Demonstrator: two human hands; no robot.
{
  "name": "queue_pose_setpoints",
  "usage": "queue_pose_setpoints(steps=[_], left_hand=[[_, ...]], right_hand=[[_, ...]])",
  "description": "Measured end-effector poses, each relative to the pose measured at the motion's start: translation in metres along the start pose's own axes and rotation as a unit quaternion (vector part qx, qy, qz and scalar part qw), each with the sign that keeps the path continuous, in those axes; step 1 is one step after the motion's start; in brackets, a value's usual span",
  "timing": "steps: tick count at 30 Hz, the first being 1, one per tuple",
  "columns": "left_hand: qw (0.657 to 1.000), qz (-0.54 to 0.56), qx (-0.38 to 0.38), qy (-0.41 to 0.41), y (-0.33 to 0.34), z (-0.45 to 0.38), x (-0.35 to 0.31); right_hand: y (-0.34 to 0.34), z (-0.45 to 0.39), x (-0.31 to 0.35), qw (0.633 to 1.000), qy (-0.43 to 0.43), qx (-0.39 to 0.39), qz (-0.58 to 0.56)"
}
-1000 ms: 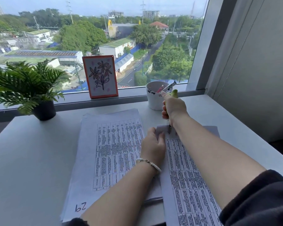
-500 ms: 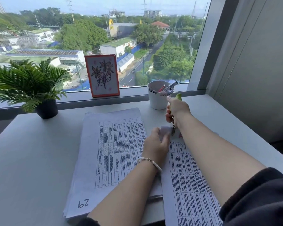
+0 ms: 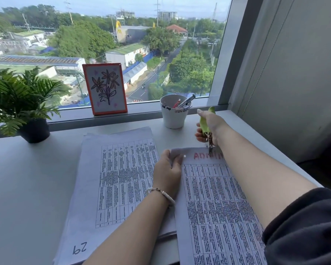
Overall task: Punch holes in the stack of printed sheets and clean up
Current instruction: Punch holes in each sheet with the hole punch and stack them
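Head camera looks down over a white desk (image 3: 27, 188) by a window, and I see both hands working on the printed sheets. My right hand (image 3: 211, 124) grips a green-handled hole punch (image 3: 205, 127), fingers curled round the handles, and the metal nose of the punch sits on the far edge of the right-hand stack of printed sheets (image 3: 214, 207), right by red handwritten letters. One small round hole (image 3: 184, 156) shows in that far margin, just beside my left hand (image 3: 167, 173). That left hand pinches the far left corner of the same stack, thumb on top, with a beaded bracelet (image 3: 161, 194) at the wrist. Left of it lies a second stack of printed sheets (image 3: 113, 178), flat on the desk, marked 29 in pen at its near edge; the right stack's left edge overlaps it. Far side now: a white cup (image 3: 173, 115) with pens and clips stands just left of my right hand. On the sill leans a red-framed flower drawing (image 3: 104, 88), and far left sits a potted fern (image 3: 21, 100) on the desk.
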State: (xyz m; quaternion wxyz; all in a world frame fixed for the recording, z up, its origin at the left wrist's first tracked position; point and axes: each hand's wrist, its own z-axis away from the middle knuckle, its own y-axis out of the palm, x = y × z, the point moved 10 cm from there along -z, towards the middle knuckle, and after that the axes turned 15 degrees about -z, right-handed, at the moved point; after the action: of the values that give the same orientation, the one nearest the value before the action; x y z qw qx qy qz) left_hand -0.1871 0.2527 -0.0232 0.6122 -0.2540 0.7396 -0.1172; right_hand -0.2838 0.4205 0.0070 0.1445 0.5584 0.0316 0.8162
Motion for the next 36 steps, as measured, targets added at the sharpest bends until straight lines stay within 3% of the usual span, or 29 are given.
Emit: queue_pose_setpoints(steps=[14, 18, 21, 25, 26, 30, 36], left_hand=[[1.000, 0.007, -0.012, -0.021, -0.003, 0.002, 0.001], [0.992, -0.119, 0.003, -0.034, -0.011, 0.001, -0.013], [0.954, -0.293, 0.035, 0.059, -0.007, -0.014, -0.047], [0.832, -0.517, 0.131, 0.153, 0.024, -0.033, -0.075], [0.823, -0.525, 0.150, 0.154, 0.030, -0.035, -0.076], [0.850, -0.468, 0.217, 0.107, 0.037, -0.038, -0.061], [0.866, -0.444, 0.202, 0.113, 0.032, -0.036, -0.050]], right_hand=[[-0.011, 0.003, 0.006, 0.997, -0.060, -0.035, 0.014], [-0.010, 0.006, 0.008, 0.997, -0.070, -0.035, 0.019], [-0.004, 0.010, 0.008, 0.996, -0.082, -0.025, 0.023], [0.011, 0.014, 0.006, 0.996, -0.086, -0.004, 0.022], [0.015, 0.015, 0.005, 0.996, -0.086, 0.002, 0.021], [0.027, 0.013, 0.000, 0.996, -0.084, 0.015, 0.018], [0.031, 0.006, -0.008, 0.996, -0.089, 0.009, 0.031]])
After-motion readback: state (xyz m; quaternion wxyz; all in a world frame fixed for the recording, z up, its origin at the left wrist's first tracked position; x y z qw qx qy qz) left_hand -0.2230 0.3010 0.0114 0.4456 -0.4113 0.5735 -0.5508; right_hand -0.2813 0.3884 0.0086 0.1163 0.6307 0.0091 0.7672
